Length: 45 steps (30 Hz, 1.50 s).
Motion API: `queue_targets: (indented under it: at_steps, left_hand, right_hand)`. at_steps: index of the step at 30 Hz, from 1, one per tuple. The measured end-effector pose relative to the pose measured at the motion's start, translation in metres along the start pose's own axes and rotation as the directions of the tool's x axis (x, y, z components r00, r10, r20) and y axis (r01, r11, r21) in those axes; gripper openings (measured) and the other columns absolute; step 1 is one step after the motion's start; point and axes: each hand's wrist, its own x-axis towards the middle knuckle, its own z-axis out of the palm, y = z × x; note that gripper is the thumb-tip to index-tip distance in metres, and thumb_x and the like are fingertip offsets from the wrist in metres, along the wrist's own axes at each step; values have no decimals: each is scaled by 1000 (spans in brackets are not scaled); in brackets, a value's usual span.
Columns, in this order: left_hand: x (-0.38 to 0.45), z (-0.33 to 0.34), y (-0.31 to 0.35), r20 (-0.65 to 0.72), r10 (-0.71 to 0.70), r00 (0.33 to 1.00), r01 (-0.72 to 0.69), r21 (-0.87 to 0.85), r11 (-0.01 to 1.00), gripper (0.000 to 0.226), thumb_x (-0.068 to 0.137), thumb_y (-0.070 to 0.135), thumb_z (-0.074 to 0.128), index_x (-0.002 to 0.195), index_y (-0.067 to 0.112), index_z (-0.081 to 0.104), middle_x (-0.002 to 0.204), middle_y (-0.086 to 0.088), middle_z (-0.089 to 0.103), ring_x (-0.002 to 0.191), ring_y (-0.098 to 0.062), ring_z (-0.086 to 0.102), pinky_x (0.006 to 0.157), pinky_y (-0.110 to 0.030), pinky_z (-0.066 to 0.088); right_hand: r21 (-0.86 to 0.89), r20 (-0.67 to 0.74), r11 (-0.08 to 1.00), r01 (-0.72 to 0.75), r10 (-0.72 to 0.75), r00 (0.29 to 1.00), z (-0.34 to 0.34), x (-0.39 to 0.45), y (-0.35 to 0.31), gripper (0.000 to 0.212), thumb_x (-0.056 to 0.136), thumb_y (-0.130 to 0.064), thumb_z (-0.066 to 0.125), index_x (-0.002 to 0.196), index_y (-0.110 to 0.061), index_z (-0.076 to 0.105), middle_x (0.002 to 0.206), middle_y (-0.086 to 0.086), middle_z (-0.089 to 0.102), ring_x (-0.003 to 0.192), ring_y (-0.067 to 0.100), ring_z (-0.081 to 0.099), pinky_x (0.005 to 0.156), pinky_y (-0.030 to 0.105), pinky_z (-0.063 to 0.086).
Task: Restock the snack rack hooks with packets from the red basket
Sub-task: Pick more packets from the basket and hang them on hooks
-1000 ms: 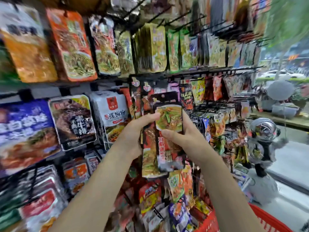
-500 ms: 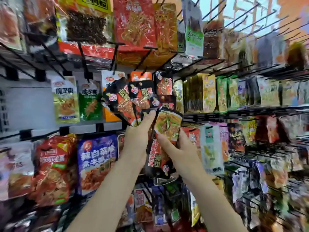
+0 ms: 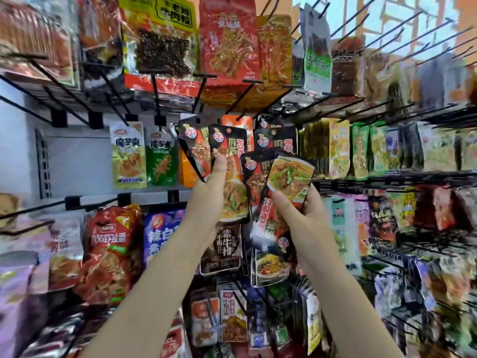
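Black-and-red packets (image 3: 228, 174), green pouch (image 3: 161, 158)

Black wire rack hooks (image 3: 333, 184) carry rows of hanging snack packets (image 3: 338, 148).

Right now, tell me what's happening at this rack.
A person is restocking a snack rack. The left hand holds a fan of black packets up near the hooks, thumb pressed on the front one. The right hand grips more packets, the top one showing a noodle picture. None of the held packets is clearly on a hook yet. A green packet and others hang to the left. The basket is out of view.
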Motion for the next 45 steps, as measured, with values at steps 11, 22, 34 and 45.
queue_targets:
  at_steps: [11, 22, 34, 45]
  left_hand:
    - [1, 2, 3, 239, -53, 970, 92, -157, 983, 60, 75, 56, 65, 121, 18, 71, 112, -6, 77, 103, -23, 74, 87, -41, 57]
    - [18, -16, 2, 259, 44, 965, -36, -35, 999, 12, 89, 16, 70, 96, 7, 76, 93, -12, 78, 87, -30, 76, 73, -39, 60]
    - [28, -16, -3, 142, 54, 988, -59, 28, 998, 8, 83, 0, 75, 90, 4, 77, 89, -16, 78, 79, -32, 76, 76, -42, 61]
    - [51, -30, 29, 103, 185, 977, -201, 180, 963, 23, 76, 28, 87, 92, 13, 78, 94, -1, 79, 96, -19, 74, 93, -42, 56]
  right_hand:
    - [-240, 214, 945, 222, -172, 962, 34, 13, -13, 32, 93, -62, 50, 116, -39, 54, 112, -11, 53, 104, 2, 52, 90, 27, 46]
    - [-160, 67, 976, 148, -139, 988, 23, 53, -21, 69, 74, -66, 75, 121, -19, 56, 118, 7, 67, 108, 28, 65, 92, 54, 54]
    - [-150, -145, 971, 188, -210, 967, 36, 61, -24, 66, 78, -43, 83, 124, -14, 45, 117, 0, 51, 106, 16, 53, 88, 17, 46]
    - [-617, 338, 603, 507, -379, 862, 25, 79, -41, 55, 70, -70, 72, 75, -23, 44, 71, -6, 48, 71, 13, 43, 75, 35, 41]
